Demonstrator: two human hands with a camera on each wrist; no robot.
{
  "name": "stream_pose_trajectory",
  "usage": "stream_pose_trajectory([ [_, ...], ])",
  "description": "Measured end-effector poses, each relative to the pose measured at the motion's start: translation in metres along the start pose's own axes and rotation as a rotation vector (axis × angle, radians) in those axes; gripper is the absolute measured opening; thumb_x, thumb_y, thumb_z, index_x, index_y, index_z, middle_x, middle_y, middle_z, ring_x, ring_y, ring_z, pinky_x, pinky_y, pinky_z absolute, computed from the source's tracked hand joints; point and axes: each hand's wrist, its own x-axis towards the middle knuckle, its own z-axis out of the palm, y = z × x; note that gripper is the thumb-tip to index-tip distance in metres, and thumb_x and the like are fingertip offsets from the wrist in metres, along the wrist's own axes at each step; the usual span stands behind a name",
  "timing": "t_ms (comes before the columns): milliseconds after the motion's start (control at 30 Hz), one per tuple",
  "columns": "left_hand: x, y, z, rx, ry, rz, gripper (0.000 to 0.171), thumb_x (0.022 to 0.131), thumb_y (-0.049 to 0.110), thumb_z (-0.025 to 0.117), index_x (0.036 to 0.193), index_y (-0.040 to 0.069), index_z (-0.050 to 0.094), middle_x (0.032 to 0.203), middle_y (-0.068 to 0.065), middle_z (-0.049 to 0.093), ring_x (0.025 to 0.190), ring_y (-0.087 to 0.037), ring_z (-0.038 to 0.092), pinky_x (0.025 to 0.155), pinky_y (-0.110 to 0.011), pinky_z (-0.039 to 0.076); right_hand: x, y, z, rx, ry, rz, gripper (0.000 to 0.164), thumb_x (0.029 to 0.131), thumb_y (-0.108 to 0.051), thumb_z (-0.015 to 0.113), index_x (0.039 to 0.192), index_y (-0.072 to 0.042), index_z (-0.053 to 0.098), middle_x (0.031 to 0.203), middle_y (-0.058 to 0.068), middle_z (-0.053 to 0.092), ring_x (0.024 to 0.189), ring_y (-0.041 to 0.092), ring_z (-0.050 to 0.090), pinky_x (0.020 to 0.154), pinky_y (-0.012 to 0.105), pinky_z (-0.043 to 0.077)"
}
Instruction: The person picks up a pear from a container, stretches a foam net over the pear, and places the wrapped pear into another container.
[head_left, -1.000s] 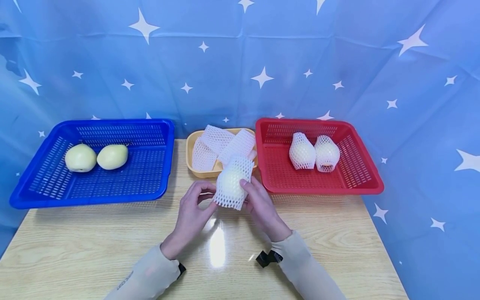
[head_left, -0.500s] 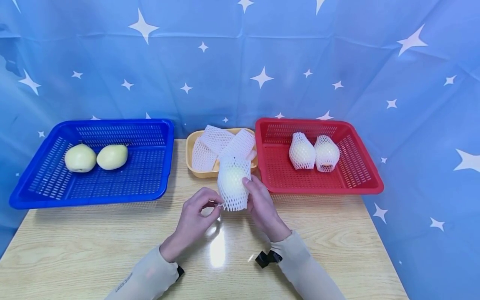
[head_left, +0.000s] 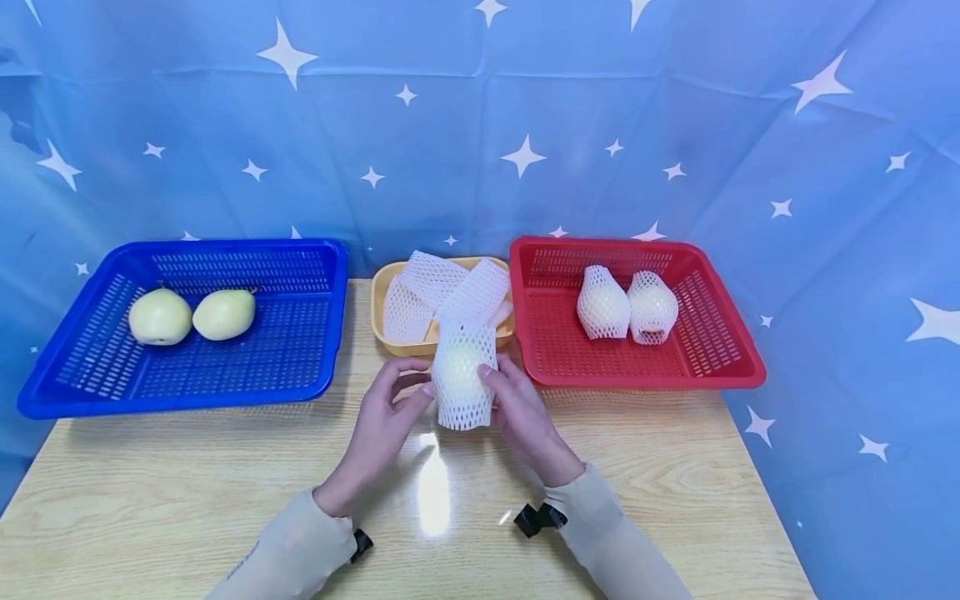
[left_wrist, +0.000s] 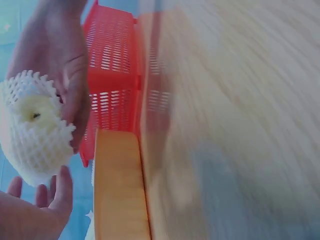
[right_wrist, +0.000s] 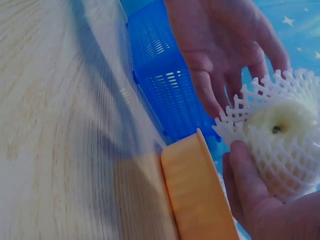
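Note:
A pale yellow-green pear (head_left: 459, 367) in a white foam net sleeve (head_left: 465, 412) is held up over the near side of the yellow tray. My right hand (head_left: 521, 412) grips it from the right, thumb across the front of the net. On the other side my left hand (head_left: 382, 417) has loosely bent, parted fingers, with the fingertips right at the net's edge. Both wrist views show the pear's dark-centred end (right_wrist: 278, 129) inside the net's open mouth. In the left wrist view, the left hand (left_wrist: 37, 210) is below the net and the right hand (left_wrist: 55, 60) behind it.
Two bare pears (head_left: 161, 317) lie in the blue basket (head_left: 247, 367) at left. The red basket (head_left: 600, 367) at right holds two netted pears (head_left: 604, 307). Between them, a yellow tray (head_left: 405, 346) carries several foam nets (head_left: 435, 279). A starred blue cloth (head_left: 450, 125) hangs behind the wooden table (head_left: 187, 500).
The netted pear has turned more upright and come slightly nearer. My left hand pinched the net's lower edge half a second ago; its fingers have since let go and spread.

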Motion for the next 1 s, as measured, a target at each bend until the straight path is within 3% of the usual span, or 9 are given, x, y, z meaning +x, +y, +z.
stream_pose_trajectory([
  [133,0.003,0.003,0.004,-0.020,-0.018,-0.067,0.034,0.099,0.009,0.070,0.131,0.004,0.059,0.137,-0.012,0.059,0.126,-0.033,0.060,0.095,-0.032,0.057,-0.002,0.000,-0.002,-0.040,-0.021,0.015,0.053,0.108,-0.026,0.046,0.153,0.000,0.034,0.131,0.019,0.060,0.110,0.019,0.067,0.090,0.037,0.059],
  [300,0.003,0.005,0.010,-0.042,-0.009,-0.070,0.034,0.098,0.005,0.070,0.130,0.002,0.059,0.136,-0.013,0.059,0.125,-0.033,0.060,0.094,-0.032,0.057,-0.005,0.000,-0.005,-0.140,-0.077,-0.017,0.059,0.108,-0.026,0.049,0.158,-0.004,0.028,0.146,0.023,0.049,0.121,0.024,0.061,0.098,0.037,0.055],
  [533,0.004,0.008,0.017,-0.040,-0.073,0.034,0.033,0.099,0.004,0.069,0.130,0.000,0.060,0.135,-0.014,0.056,0.124,-0.033,0.059,0.093,-0.031,0.058,-0.014,-0.010,-0.010,-0.232,-0.051,-0.049,0.062,0.104,-0.024,0.057,0.158,-0.008,0.031,0.146,0.020,0.049,0.127,0.029,0.055,0.104,0.036,0.051],
  [700,0.007,0.011,0.020,-0.041,-0.130,0.095,0.030,0.107,0.009,0.055,0.135,0.001,0.057,0.137,-0.013,0.057,0.130,-0.029,0.055,0.103,-0.032,0.051,-0.025,-0.025,-0.017,-0.249,-0.017,-0.072,0.062,0.103,-0.023,0.056,0.157,-0.004,0.032,0.142,0.024,0.052,0.121,0.025,0.058,0.099,0.033,0.054],
  [833,0.012,0.011,0.020,0.073,-0.167,0.167,0.036,0.109,0.013,0.051,0.142,0.002,0.053,0.144,-0.013,0.056,0.137,-0.026,0.050,0.113,-0.043,0.043,-0.033,-0.041,-0.028,-0.245,0.006,-0.099,0.062,0.103,-0.021,0.055,0.158,-0.004,0.031,0.143,0.023,0.050,0.120,0.024,0.058,0.097,0.031,0.054],
  [1000,0.018,0.010,0.025,0.359,-0.258,0.291,0.054,0.104,0.026,0.058,0.153,0.006,0.045,0.158,-0.009,0.046,0.148,-0.026,0.038,0.119,-0.052,0.033,-0.041,-0.063,-0.040,-0.263,0.038,-0.157,0.060,0.104,-0.016,0.051,0.157,0.000,0.030,0.143,0.024,0.049,0.119,0.020,0.059,0.098,0.028,0.053],
])
